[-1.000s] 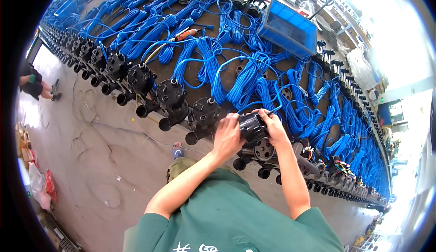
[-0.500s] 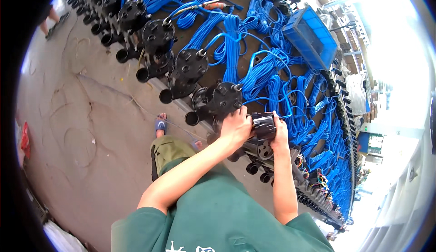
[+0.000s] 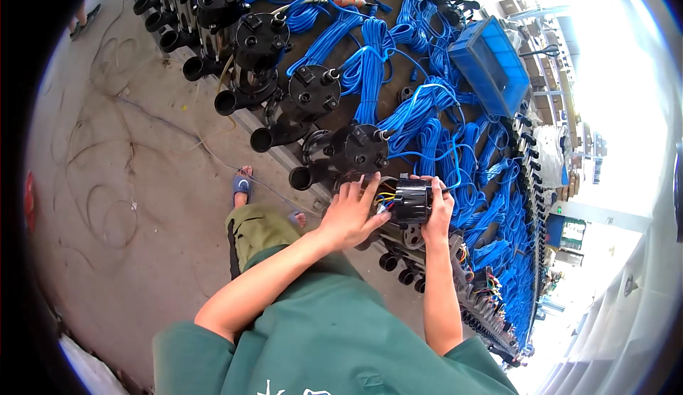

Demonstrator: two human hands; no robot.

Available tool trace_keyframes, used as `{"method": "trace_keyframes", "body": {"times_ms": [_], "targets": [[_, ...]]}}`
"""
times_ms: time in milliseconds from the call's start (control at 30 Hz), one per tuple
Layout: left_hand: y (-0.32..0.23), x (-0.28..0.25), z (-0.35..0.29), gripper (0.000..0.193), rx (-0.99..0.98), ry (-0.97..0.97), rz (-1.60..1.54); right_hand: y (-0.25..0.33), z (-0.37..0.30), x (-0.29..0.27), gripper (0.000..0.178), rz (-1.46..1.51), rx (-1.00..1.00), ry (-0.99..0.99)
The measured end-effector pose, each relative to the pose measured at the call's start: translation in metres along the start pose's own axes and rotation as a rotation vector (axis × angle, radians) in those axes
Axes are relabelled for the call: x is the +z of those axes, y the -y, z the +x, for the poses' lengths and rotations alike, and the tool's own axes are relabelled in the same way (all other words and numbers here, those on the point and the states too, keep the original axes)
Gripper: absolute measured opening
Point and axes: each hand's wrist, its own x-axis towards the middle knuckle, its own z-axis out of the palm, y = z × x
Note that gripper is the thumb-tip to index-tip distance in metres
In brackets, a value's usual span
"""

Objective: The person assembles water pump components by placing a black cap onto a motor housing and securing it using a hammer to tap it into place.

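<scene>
Far left of the black cap, bare concrete floor (image 3: 128, 181) marked with faint loops of wire. Nearer, below and left of the cap, a foot in a blue sandal (image 3: 242, 185) and an olive trouser leg (image 3: 260, 228). Above and left of the cap, a diagonal row of black pumps (image 3: 284, 75) along the table's (image 3: 398, 11) near edge, outlet pipes pointing toward the floor, the closest one (image 3: 352, 151) just above the cap. Just left of the cap, the left hand (image 3: 348, 213), fingers (image 3: 364, 196) spread fairly wide, tips resting against the cap's open end where yellow, blue and dark wires (image 3: 384, 199) emerge. At the centre, the black cap (image 3: 413, 201), a ribbed cylindrical part, held at the table edge above an unfinished pump body (image 3: 409, 238). Right of the cap, the right hand (image 3: 440, 213), fingers curled closed around the cap's far side, thumb over the top. Beyond the cap, up and right, many bundled coils of blue cable (image 3: 427, 132) covering the table. Further up and right of the cap, a blue plastic crate (image 3: 491, 64). Below and right of the cap, more open pump bodies (image 3: 484, 295) with coloured wires, receding along the edge.
</scene>
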Motion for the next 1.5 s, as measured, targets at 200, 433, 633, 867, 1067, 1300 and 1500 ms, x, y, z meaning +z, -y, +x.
{"method": "trace_keyframes", "body": {"times_ms": [200,433,633,867,1067,1300,1500], "targets": [[0.007,0.01,0.013,0.068,-0.078,-0.003,-0.128,0.011,-0.001,0.013,0.036,0.0,-0.045,-0.014],[-0.008,0.012,0.011,0.085,-0.012,-0.193,0.299,0.002,-0.008,0.026,0.033,-0.613,-0.359,-0.123],[0.008,-0.008,-0.001,0.054,0.115,-0.161,-0.37,0.002,-0.003,0.015,0.029,-0.858,-0.504,-0.174],[0.007,-0.002,0.012,0.032,0.106,-0.263,-0.259,-0.006,-0.005,0.011,0.029,-0.891,-0.576,-0.233],[-0.01,0.001,0.013,0.053,-0.062,-0.318,-0.201,0.0,-0.009,0.025,0.028,-0.864,-0.556,-0.221],[0.005,0.002,-0.001,0.071,-0.108,-0.19,-0.513,-0.009,-0.012,0.026,0.027,-0.886,-0.597,-0.209],[0.025,-0.002,-0.005,0.073,-0.206,0.059,-0.876,0.011,-0.028,0.055,0.024,-0.946,-0.688,-0.228]]}}
